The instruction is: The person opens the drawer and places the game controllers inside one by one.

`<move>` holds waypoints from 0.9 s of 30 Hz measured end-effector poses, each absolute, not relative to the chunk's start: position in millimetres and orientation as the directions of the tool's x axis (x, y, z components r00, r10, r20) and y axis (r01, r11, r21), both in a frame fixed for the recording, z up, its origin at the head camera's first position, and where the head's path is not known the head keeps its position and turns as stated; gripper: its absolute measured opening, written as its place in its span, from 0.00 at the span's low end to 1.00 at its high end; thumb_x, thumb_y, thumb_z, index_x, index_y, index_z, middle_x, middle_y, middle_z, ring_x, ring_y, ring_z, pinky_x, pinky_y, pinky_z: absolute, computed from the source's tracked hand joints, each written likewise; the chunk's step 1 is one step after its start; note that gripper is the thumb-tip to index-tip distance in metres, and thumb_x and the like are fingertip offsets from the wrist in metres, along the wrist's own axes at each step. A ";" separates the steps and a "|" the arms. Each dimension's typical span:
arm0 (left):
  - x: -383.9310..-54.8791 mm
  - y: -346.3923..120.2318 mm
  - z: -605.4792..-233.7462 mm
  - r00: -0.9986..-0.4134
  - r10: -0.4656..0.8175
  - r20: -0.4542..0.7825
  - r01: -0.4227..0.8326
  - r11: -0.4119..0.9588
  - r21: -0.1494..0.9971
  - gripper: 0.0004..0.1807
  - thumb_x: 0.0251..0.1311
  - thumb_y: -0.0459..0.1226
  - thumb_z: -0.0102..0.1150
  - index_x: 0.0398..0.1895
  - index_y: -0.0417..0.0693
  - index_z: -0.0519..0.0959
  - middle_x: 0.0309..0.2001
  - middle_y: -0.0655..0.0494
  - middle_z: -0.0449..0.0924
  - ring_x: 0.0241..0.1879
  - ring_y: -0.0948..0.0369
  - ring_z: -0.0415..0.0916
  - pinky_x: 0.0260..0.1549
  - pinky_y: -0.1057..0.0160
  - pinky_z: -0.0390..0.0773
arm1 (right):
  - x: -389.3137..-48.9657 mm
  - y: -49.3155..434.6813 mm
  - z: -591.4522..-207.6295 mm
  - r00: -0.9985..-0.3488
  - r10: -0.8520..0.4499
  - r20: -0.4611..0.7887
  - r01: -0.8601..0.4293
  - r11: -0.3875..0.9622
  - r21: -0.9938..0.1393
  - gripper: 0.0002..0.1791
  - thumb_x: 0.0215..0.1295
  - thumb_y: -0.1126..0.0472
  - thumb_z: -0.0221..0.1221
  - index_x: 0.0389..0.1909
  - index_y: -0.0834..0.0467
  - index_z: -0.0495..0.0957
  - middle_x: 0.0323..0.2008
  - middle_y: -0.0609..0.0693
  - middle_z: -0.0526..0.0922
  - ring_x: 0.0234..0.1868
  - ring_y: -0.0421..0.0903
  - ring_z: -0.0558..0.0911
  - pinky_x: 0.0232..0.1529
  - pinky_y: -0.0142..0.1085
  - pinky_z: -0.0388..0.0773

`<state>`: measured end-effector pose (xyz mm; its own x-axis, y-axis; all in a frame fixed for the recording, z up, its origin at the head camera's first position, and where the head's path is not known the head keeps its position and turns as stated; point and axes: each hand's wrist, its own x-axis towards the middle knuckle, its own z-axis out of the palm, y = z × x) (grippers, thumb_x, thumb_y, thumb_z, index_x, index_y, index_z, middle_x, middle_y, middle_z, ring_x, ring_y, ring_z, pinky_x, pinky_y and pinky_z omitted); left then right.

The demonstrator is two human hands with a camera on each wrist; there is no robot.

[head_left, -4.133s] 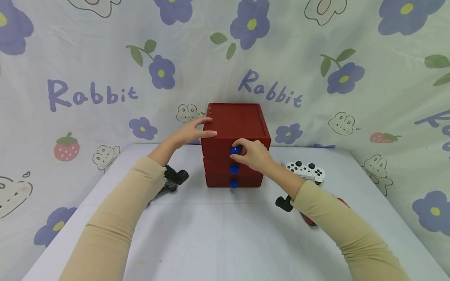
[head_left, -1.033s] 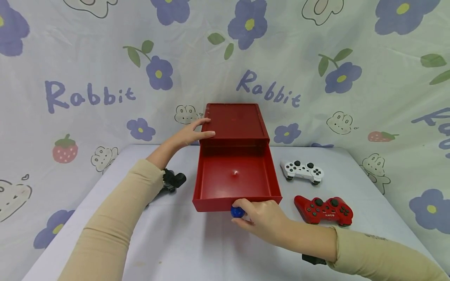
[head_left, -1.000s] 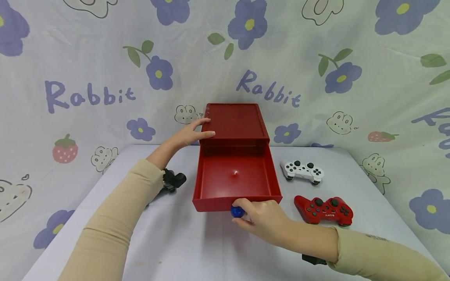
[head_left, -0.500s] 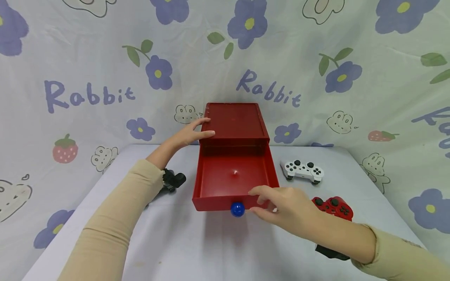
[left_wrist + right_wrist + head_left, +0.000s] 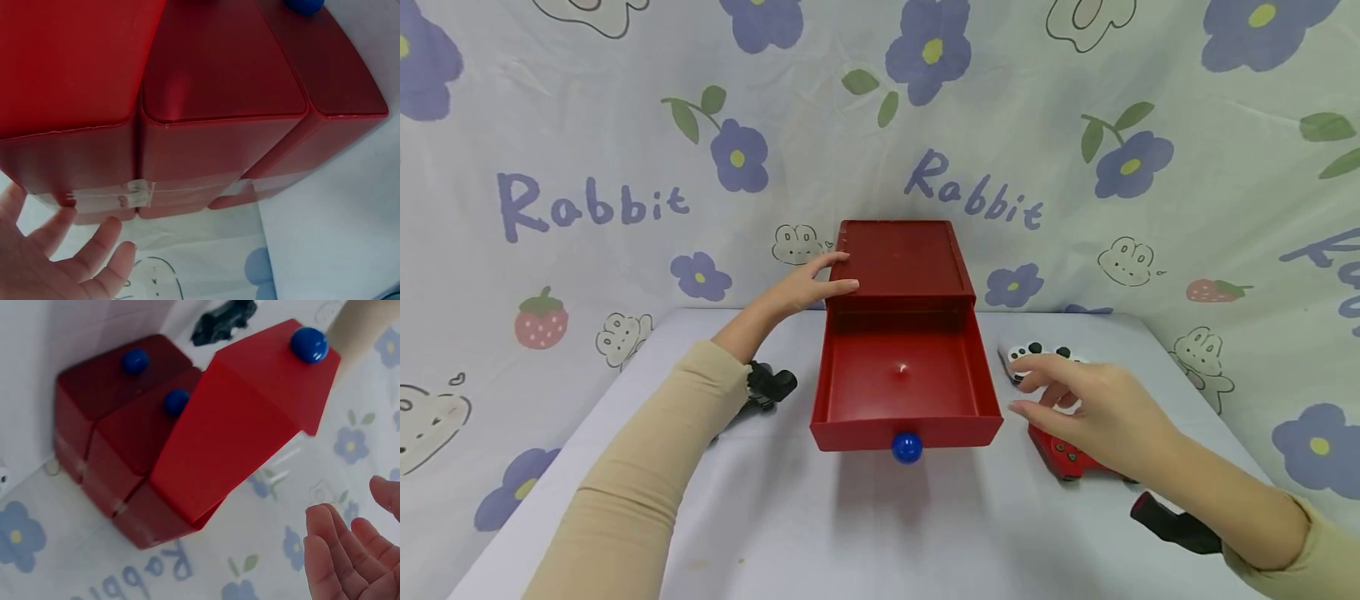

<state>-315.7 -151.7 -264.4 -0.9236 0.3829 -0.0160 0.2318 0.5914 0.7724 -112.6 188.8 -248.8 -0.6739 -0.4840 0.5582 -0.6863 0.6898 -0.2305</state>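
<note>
A red drawer unit point(image 5: 898, 258) stands at the back middle, its top drawer point(image 5: 857, 435) pulled far out and nothing inside. A blue knob point(image 5: 907, 448) sits on that drawer's front. My left hand point(image 5: 805, 286) rests at the unit's upper left edge, thumb and fingers spread; the left wrist view shows its fingers at the side wall. My right hand point(image 5: 1105, 417) is off the knob, holding nothing, fingers loosely bent. It overlaps a white game controller point(image 5: 1022, 354) and a red game controller point(image 5: 1063, 457), hiding part of both.
Below the pulled-out drawer, two lower drawers are closed, their blue knobs point(image 5: 177, 402) showing in the right wrist view. A dark game controller point(image 5: 224, 322) lies on the table to the unit's left. A patterned cloth point(image 5: 587, 275) hangs behind the white table.
My right hand gripped the top knob and pulled the drawer out, then let go and moved right, over the controllers. The left hand has stayed at the unit's edge.
</note>
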 end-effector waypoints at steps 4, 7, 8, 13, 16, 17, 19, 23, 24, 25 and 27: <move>-315.4 -152.0 -264.4 -0.924 0.382 -0.012 0.236 0.595 0.768 0.36 0.58 0.52 0.54 0.69 0.58 0.54 0.71 0.49 0.43 0.69 0.50 0.43 0.62 0.41 0.51 | -117.6 206.4 -250.6 -0.706 -0.466 0.533 -0.641 0.740 -0.204 0.24 0.39 0.66 0.71 0.42 0.55 0.77 0.26 0.40 0.83 0.25 0.32 0.78 0.26 0.28 0.77; -315.2 -152.4 -264.9 -0.925 0.379 -0.011 0.233 0.592 0.772 0.36 0.58 0.51 0.53 0.69 0.58 0.55 0.71 0.49 0.44 0.69 0.50 0.44 0.62 0.42 0.52 | -122.7 220.9 -253.5 -0.743 -0.450 0.495 -0.599 0.777 -0.192 0.24 0.41 0.65 0.71 0.44 0.56 0.77 0.27 0.41 0.83 0.26 0.35 0.79 0.27 0.29 0.77; -315.1 -152.5 -265.1 -0.926 0.378 -0.011 0.232 0.590 0.773 0.36 0.58 0.51 0.53 0.69 0.58 0.55 0.71 0.49 0.44 0.69 0.50 0.44 0.62 0.42 0.52 | -124.3 226.0 -254.8 -0.758 -0.444 0.479 -0.584 0.788 -0.194 0.25 0.41 0.64 0.70 0.45 0.57 0.77 0.29 0.42 0.83 0.27 0.36 0.79 0.27 0.30 0.77; -315.1 -152.6 -266.3 -0.928 0.373 -0.012 0.226 0.588 0.777 0.36 0.57 0.52 0.54 0.69 0.59 0.55 0.71 0.49 0.44 0.68 0.50 0.44 0.62 0.41 0.52 | -131.9 251.2 -264.7 -0.817 -0.405 0.411 -0.516 0.832 -0.206 0.26 0.43 0.62 0.70 0.47 0.58 0.76 0.35 0.48 0.83 0.32 0.43 0.80 0.30 0.32 0.77; -315.0 -152.6 -266.9 -0.929 0.370 -0.009 0.226 0.584 0.780 0.37 0.57 0.52 0.54 0.69 0.58 0.55 0.71 0.49 0.45 0.68 0.49 0.45 0.61 0.41 0.53 | -135.7 264.0 -271.3 -0.854 -0.382 0.352 -0.472 0.854 -0.220 0.27 0.45 0.59 0.69 0.49 0.59 0.75 0.37 0.50 0.83 0.35 0.46 0.80 0.32 0.36 0.78; -314.8 -152.6 -267.0 -0.929 0.371 -0.008 0.226 0.582 0.781 0.37 0.57 0.52 0.54 0.69 0.58 0.55 0.71 0.49 0.45 0.68 0.49 0.45 0.61 0.40 0.53 | -137.2 267.7 -273.7 -0.868 -0.375 0.326 -0.458 0.859 -0.229 0.28 0.46 0.59 0.69 0.50 0.59 0.74 0.38 0.51 0.82 0.37 0.47 0.79 0.32 0.38 0.78; -314.4 -152.3 -266.8 -0.928 0.374 -0.008 0.227 0.580 0.783 0.37 0.57 0.52 0.54 0.69 0.58 0.55 0.71 0.48 0.45 0.68 0.49 0.45 0.61 0.41 0.53 | -140.4 274.5 -279.3 -0.891 -0.364 0.273 -0.431 0.866 -0.254 0.28 0.47 0.58 0.68 0.52 0.59 0.73 0.40 0.53 0.82 0.40 0.50 0.79 0.34 0.42 0.78; -313.2 -151.5 -265.6 -0.927 0.376 -0.010 0.228 0.583 0.780 0.37 0.57 0.52 0.54 0.69 0.58 0.55 0.71 0.49 0.44 0.68 0.49 0.45 0.61 0.42 0.53 | -148.3 286.8 -294.0 -0.918 -0.350 0.189 -0.392 0.872 -0.293 0.30 0.48 0.57 0.67 0.54 0.61 0.71 0.42 0.56 0.81 0.43 0.55 0.77 0.37 0.50 0.77; -312.9 -151.2 -265.2 -0.927 0.376 -0.012 0.227 0.585 0.779 0.37 0.57 0.52 0.54 0.69 0.58 0.55 0.71 0.49 0.44 0.68 0.50 0.45 0.61 0.42 0.53 | -150.5 289.9 -298.6 -0.921 -0.349 0.173 -0.387 0.871 -0.303 0.30 0.49 0.57 0.67 0.54 0.61 0.71 0.43 0.57 0.81 0.44 0.56 0.76 0.38 0.51 0.76; -312.6 -151.0 -264.8 -0.927 0.376 -0.013 0.226 0.585 0.779 0.37 0.57 0.52 0.54 0.69 0.58 0.55 0.71 0.49 0.44 0.68 0.50 0.44 0.62 0.42 0.53 | -152.6 293.2 -303.6 -0.923 -0.349 0.160 -0.383 0.870 -0.312 0.31 0.49 0.57 0.67 0.55 0.61 0.71 0.43 0.57 0.81 0.44 0.56 0.76 0.38 0.51 0.76; -312.0 -150.5 -264.1 -0.927 0.376 -0.016 0.224 0.587 0.778 0.37 0.57 0.52 0.54 0.69 0.58 0.55 0.71 0.49 0.44 0.68 0.50 0.45 0.62 0.42 0.53 | -157.0 299.5 -313.6 -0.927 -0.350 0.138 -0.376 0.865 -0.332 0.31 0.49 0.57 0.67 0.55 0.61 0.71 0.44 0.58 0.80 0.45 0.58 0.76 0.38 0.52 0.76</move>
<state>-312.0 -150.5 -264.1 -0.9266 0.3756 -0.0164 0.2242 0.5871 0.7779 -157.0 299.5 -313.6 -0.9267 -0.3496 0.1376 -0.3757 0.8654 -0.3317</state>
